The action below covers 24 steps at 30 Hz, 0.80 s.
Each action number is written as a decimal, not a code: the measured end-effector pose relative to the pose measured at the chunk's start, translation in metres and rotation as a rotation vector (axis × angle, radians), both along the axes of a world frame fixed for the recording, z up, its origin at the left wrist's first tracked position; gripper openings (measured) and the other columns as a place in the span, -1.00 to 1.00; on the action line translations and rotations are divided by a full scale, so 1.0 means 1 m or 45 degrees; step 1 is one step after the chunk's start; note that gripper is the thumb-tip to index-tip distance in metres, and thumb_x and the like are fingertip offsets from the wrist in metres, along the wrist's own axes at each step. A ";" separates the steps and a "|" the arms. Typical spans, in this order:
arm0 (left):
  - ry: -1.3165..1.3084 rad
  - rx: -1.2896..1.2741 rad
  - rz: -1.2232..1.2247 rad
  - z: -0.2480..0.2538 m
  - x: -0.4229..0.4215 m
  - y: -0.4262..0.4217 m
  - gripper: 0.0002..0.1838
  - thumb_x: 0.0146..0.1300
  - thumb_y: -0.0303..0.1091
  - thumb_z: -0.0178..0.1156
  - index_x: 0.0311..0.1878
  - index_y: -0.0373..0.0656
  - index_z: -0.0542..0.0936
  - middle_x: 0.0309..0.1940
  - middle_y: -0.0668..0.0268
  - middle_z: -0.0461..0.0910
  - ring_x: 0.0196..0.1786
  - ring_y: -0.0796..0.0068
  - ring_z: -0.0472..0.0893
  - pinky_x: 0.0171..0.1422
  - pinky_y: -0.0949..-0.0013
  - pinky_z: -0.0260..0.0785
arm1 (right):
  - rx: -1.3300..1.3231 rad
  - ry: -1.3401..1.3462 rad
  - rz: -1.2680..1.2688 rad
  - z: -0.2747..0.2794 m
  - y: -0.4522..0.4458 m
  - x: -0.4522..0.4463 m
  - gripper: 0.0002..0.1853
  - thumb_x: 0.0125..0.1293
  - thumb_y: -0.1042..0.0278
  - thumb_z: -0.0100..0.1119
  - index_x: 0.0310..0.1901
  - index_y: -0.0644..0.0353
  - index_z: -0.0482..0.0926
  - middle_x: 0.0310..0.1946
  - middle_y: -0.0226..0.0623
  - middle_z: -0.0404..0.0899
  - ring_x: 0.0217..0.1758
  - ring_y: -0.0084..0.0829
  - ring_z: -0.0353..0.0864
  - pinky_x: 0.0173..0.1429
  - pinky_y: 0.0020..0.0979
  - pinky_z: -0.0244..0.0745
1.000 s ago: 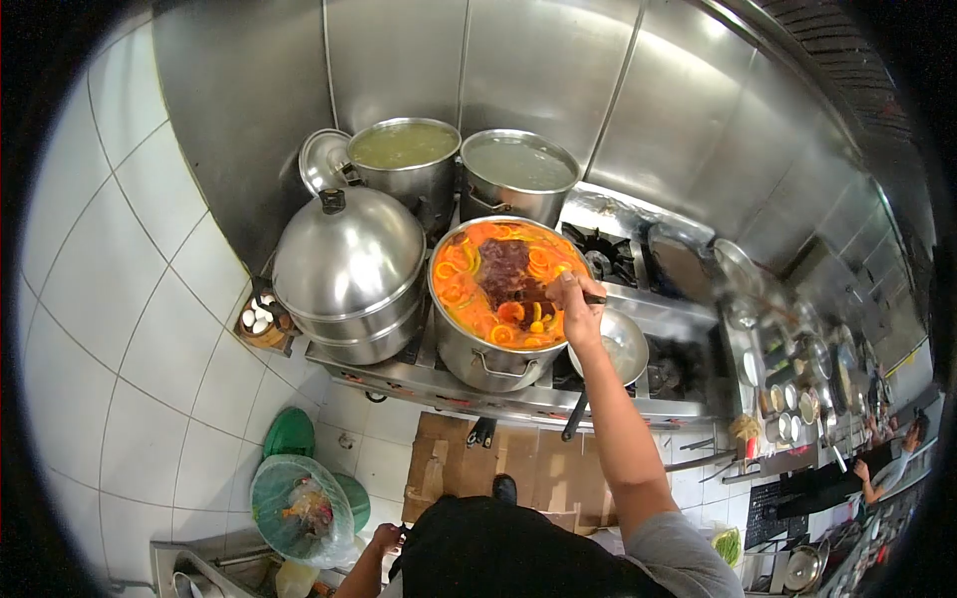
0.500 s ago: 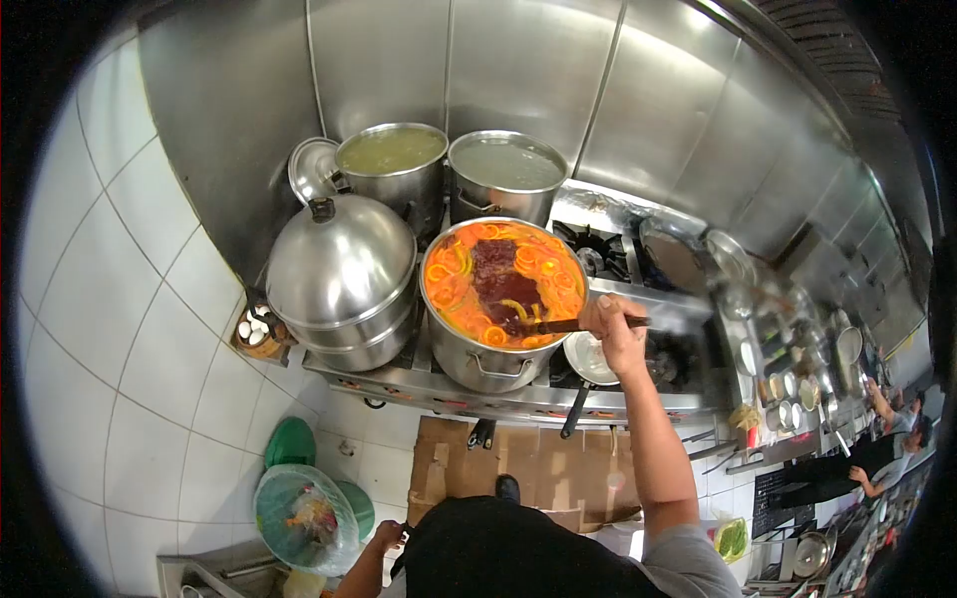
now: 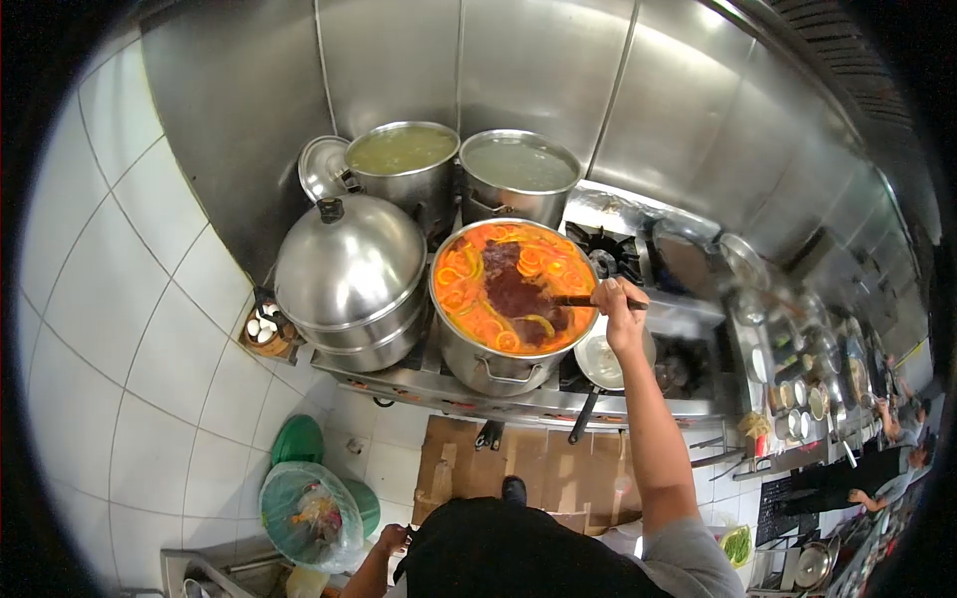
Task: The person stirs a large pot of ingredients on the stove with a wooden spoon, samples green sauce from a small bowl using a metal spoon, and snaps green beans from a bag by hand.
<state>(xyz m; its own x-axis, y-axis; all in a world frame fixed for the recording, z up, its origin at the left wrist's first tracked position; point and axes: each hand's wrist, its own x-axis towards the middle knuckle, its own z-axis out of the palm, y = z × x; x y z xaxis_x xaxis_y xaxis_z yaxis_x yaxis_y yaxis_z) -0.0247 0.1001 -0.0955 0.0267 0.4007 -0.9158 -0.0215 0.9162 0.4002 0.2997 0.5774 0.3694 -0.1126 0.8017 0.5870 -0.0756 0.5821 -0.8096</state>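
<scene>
My right hand (image 3: 620,301) is closed around a dark brown stick-like handle (image 3: 576,301). Its lower end dips into a large steel pot (image 3: 461,351), so its shape there is hidden. Dark red liquid fills the middle of this pot, ringed by orange froth and floating orange slices (image 3: 530,261). Low beside the black apron (image 3: 508,553), my left hand (image 3: 393,539) has its fingers curled near a small dark thing that I cannot make out. Under my right forearm sits a frying pan (image 3: 601,361) with its black handle pointing toward me.
Behind are two steel pots, one of yellowish liquid (image 3: 404,149), one of clear liquid (image 3: 520,164). A domed steamer (image 3: 349,264) stands left, a bowl of eggs (image 3: 263,329) beyond it. A lined green bin (image 3: 314,518) is lower left; cardboard (image 3: 558,468) covers the floor. People work far right.
My right hand has swung the handle's dipped end up and away from the pot's near side. The dark red patch has widened and the orange slices have shifted. The view has moved slightly.
</scene>
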 end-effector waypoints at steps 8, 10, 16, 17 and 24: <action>-0.060 -0.014 0.008 -0.003 0.003 -0.008 -0.68 0.33 -0.22 -0.20 -0.08 -0.08 0.54 -0.38 0.20 0.58 -0.40 0.24 0.53 -0.17 0.06 0.37 | -0.086 0.188 0.092 0.004 0.014 -0.043 -0.58 0.40 0.34 -0.04 -0.67 0.17 0.22 -0.70 -0.44 0.21 -0.60 -0.58 0.16 -0.45 -0.47 0.16; -0.069 -0.017 0.009 -0.004 0.003 -0.010 -0.68 0.33 -0.21 -0.17 -0.10 -0.09 0.54 -0.39 0.20 0.57 -0.42 0.24 0.53 -0.20 0.07 0.38 | -0.099 0.169 0.084 0.006 0.010 -0.051 -0.58 0.39 0.35 -0.04 -0.67 0.17 0.23 -0.71 -0.44 0.21 -0.61 -0.57 0.18 -0.45 -0.47 0.17; -0.032 0.068 0.041 -0.003 -0.002 -0.009 -0.68 0.35 -0.11 -0.04 -0.19 -0.16 0.56 -0.47 0.20 0.55 -0.54 0.30 0.54 -0.41 0.19 0.42 | -0.151 0.104 0.106 0.012 -0.012 -0.064 -0.57 0.38 0.35 -0.03 -0.69 0.18 0.23 -0.73 -0.42 0.24 -0.62 -0.55 0.24 -0.45 -0.45 0.21; -0.039 0.117 0.050 -0.002 -0.005 -0.009 -0.67 0.35 -0.10 -0.01 -0.21 -0.17 0.56 -0.49 0.20 0.55 -0.56 0.31 0.54 -0.45 0.21 0.43 | -0.173 0.137 0.162 0.012 -0.015 -0.064 -0.59 0.37 0.35 0.01 -0.67 0.19 0.31 -0.70 -0.41 0.33 -0.62 -0.61 0.26 -0.49 -0.49 0.18; 0.059 0.058 0.019 -0.003 -0.006 0.005 -0.68 0.37 -0.11 0.00 -0.23 -0.19 0.55 -0.50 0.18 0.54 -0.55 0.30 0.55 -0.47 0.20 0.46 | -0.249 0.156 0.225 0.034 -0.030 -0.043 -0.57 0.38 0.36 -0.03 -0.69 0.19 0.25 -0.75 -0.41 0.24 -0.67 -0.57 0.18 -0.51 -0.48 0.17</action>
